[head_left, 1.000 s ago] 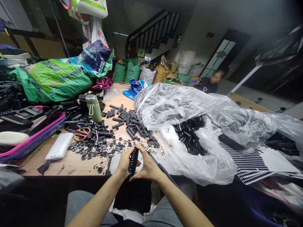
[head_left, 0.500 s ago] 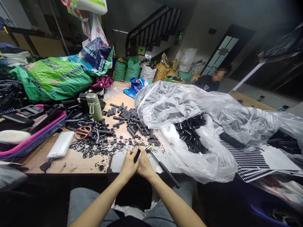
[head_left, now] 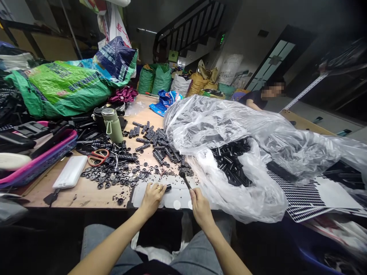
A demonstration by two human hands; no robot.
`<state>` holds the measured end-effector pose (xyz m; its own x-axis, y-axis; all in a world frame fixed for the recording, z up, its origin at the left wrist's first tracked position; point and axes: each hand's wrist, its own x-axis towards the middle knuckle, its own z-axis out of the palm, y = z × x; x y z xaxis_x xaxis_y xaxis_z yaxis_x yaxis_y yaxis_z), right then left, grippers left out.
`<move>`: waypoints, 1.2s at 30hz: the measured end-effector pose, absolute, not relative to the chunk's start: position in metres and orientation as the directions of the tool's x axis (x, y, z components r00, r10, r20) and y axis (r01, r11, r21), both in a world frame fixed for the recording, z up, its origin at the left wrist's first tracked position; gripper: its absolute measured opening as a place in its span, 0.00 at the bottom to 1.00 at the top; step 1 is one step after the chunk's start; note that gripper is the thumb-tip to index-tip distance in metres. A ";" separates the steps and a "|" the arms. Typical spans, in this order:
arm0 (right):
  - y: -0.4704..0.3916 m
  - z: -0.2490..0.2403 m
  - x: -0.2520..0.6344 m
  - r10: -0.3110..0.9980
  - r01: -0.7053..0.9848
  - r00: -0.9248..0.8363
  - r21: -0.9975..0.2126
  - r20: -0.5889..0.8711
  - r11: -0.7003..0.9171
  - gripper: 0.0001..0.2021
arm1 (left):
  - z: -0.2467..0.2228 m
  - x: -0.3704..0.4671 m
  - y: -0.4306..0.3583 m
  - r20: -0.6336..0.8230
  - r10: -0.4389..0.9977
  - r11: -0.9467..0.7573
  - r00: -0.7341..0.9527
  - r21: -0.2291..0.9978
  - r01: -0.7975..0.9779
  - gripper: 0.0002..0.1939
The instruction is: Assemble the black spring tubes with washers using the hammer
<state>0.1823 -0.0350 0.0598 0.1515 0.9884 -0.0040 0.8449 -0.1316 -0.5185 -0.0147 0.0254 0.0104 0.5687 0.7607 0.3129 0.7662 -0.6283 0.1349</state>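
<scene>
My left hand [head_left: 152, 198] is closed on a short black tube [head_left: 168, 187], pressing it down on the pale grey plate [head_left: 139, 194] at the table's front edge. In my right hand [head_left: 200, 207] is a hammer [head_left: 186, 181], gripped by its dark handle. The round hammer head [head_left: 182, 174] is to the right of the tube and apart from it. Just beyond my hands, small black washers [head_left: 107, 177] and tiny dark bits are scattered. Black-and-white patterned rollers [head_left: 158, 156] lie piled farther back.
A plastic bag [head_left: 266, 198] of black tubes [head_left: 233, 164] bulks on the right, beside patterned sheets [head_left: 289, 191]. To the left are scissors [head_left: 98, 157], a white power bank [head_left: 70, 172], a green flask [head_left: 112, 126] and a pink basket [head_left: 61, 147]. Another person [head_left: 259, 97] sits behind the bags.
My hands have come apart. The left has laid the black tube on the plate; the right has moved rightward and picked up the hammer that was lying there.
</scene>
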 end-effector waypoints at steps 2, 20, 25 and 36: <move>-0.040 0.055 0.173 0.992 0.827 0.121 -0.551 -0.023 -0.114 0.17 | 0.007 -0.013 0.024 0.316 0.769 -0.614 0.556 0.121 0.780 0.24; -0.029 0.068 0.119 0.974 0.925 -0.176 -0.363 -0.141 0.115 0.21 | -0.011 0.016 0.016 0.217 0.830 -0.557 0.515 0.257 0.790 0.21; -0.020 0.060 0.170 0.989 0.956 0.097 -0.266 -0.115 -0.125 0.19 | 0.023 0.013 0.043 0.044 0.897 -0.381 0.439 0.579 0.721 0.19; 0.003 0.059 0.207 0.976 0.944 0.086 -0.329 0.198 -0.017 0.13 | 0.040 0.026 0.191 -0.218 0.967 0.243 -0.130 0.650 0.720 0.19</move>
